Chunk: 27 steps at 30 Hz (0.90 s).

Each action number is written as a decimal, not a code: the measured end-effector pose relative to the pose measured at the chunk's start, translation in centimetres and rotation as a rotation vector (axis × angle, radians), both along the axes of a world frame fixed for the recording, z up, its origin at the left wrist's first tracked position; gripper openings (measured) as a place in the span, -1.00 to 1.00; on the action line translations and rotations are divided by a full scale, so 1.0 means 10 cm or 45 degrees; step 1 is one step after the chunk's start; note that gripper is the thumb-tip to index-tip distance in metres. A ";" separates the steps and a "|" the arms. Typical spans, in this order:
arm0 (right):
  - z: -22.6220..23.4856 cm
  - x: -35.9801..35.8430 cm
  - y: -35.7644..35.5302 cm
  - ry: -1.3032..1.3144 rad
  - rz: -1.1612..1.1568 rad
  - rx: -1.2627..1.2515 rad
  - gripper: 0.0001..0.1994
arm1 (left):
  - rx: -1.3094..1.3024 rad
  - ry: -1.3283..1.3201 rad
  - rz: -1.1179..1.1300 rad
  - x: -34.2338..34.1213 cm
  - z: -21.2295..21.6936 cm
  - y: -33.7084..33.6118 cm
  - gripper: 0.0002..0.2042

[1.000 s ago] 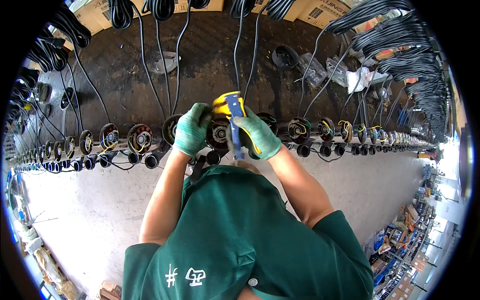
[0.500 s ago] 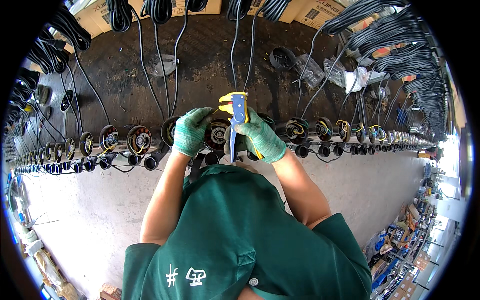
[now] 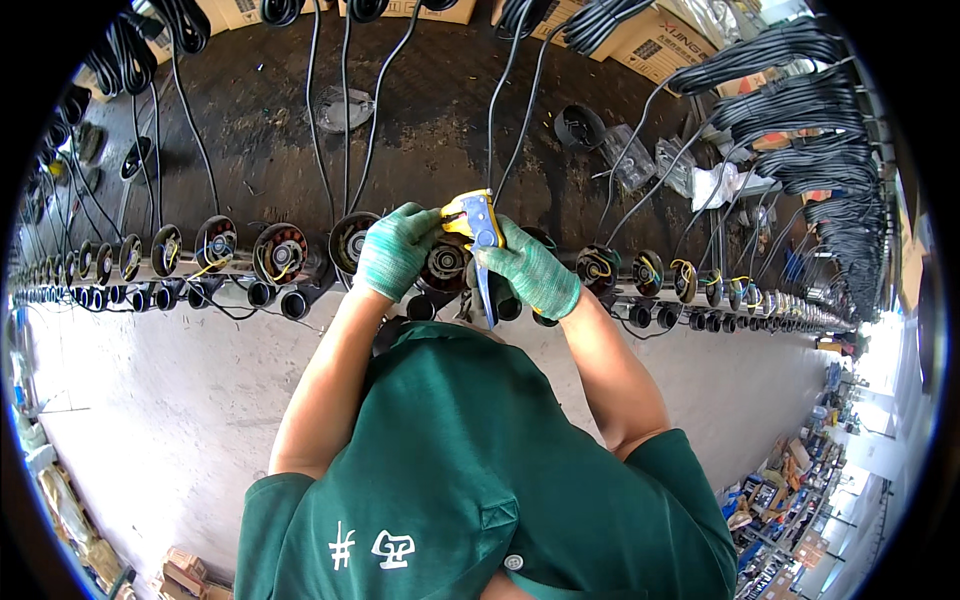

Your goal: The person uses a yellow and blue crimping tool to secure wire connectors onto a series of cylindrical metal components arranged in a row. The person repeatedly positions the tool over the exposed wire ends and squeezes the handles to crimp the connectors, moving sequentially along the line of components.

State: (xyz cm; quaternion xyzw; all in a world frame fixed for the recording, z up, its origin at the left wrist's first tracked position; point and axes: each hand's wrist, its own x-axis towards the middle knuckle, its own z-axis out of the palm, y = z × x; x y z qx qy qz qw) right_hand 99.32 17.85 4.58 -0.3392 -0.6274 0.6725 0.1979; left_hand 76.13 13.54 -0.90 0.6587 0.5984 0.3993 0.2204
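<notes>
A blue-and-yellow wire stripper (image 3: 482,218) stands with its jaws up, gripped round the handles by my right hand (image 3: 535,270) in a green knitted glove. My left hand (image 3: 395,250), gloved alike, is closed in a pinch right beside the jaws. Its fingertips hide most of what they hold; a thin wire showed there a moment earlier. Just below and between the hands is a round motor housing (image 3: 446,264) with dark windings and a centre bearing. Another open motor housing (image 3: 352,240) sits left of my left hand.
A long row of similar motors (image 3: 280,252) with yellow wires runs to both sides. Black cables (image 3: 500,110) rise from them to coiled bundles (image 3: 785,105). On the dark tabletop (image 3: 440,120) lie a black ring (image 3: 580,127) and clear plastic bags (image 3: 628,158). Cardboard boxes (image 3: 655,40) stand behind.
My left hand has come up to the stripper's jaws, covering the wire. The stripper and my right hand sit slightly further right. The whole view has shifted and turned a little.
</notes>
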 end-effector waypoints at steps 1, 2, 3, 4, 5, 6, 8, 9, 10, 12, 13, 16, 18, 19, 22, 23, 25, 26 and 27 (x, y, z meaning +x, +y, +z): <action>0.01 0.01 0.00 -0.020 -0.001 -0.017 -0.45 | 0.009 0.004 0.002 0.00 0.00 0.00 -0.74; 0.02 0.00 0.01 -0.039 -0.007 -0.034 -0.45 | 0.019 0.009 -0.001 0.00 0.01 0.00 -0.74; 0.03 -0.03 0.00 0.023 -0.026 0.006 -0.44 | 0.034 0.003 0.000 0.00 0.00 0.00 -0.74; 0.07 -0.04 0.00 0.008 -0.032 -0.108 -0.44 | 0.048 -0.004 0.001 0.00 -0.01 0.00 -0.74; 0.14 -0.05 -0.01 -0.006 -0.041 -0.222 -0.44 | 0.062 -0.009 -0.002 0.00 -0.02 0.00 -0.74; 0.18 -0.06 -0.01 -0.020 -0.050 -0.337 -0.44 | 0.065 0.002 0.002 -0.01 -0.03 0.00 -0.75; 0.06 -0.15 0.01 0.100 -0.130 -0.275 -0.45 | 0.071 0.025 0.008 -0.01 -0.05 0.00 -0.77; 0.11 -0.12 0.02 -0.005 -0.129 -0.359 -0.46 | 0.069 0.013 0.032 -0.01 -0.06 0.00 -0.78; 0.18 -0.10 0.03 -0.110 -0.122 -0.444 -0.48 | 0.068 0.001 0.056 0.00 -0.07 0.00 -0.79; 0.15 -0.12 0.03 0.017 -0.157 -0.438 -0.45 | 0.077 -0.009 0.080 0.00 -0.06 0.03 -0.81; 0.03 -0.19 0.04 0.292 -0.212 -0.286 -0.43 | 0.084 -0.010 0.082 0.01 -0.06 0.05 -0.81; 0.14 -0.07 0.09 0.521 -0.285 -0.474 -0.39 | 0.081 0.004 0.103 0.01 -0.04 0.04 -0.82; 0.14 0.06 0.13 0.523 -0.373 -0.496 -0.39 | 0.075 0.007 0.106 0.02 -0.03 0.04 -0.82; 0.14 0.10 0.11 0.504 -0.389 -0.491 -0.39 | 0.072 0.002 0.108 0.02 -0.04 0.04 -0.82; 0.22 0.25 0.03 0.471 -0.489 -0.457 -0.40 | 0.095 -0.058 0.099 0.02 -0.07 0.06 -0.81; 0.25 0.31 -0.01 0.462 -0.531 -0.450 -0.40 | 0.108 -0.091 0.096 0.02 -0.07 0.05 -0.80; 0.24 0.46 -0.06 0.560 -0.694 -0.434 -0.41 | 0.162 -0.191 0.072 0.03 -0.06 0.04 -0.70; 0.21 0.57 -0.07 0.592 -0.762 -0.400 -0.42 | 0.012 -0.262 0.054 0.06 0.08 0.01 -0.61; 0.22 0.68 -0.10 0.627 -0.818 -0.383 -0.44 | 0.056 -0.222 0.070 0.12 0.24 -0.03 -0.58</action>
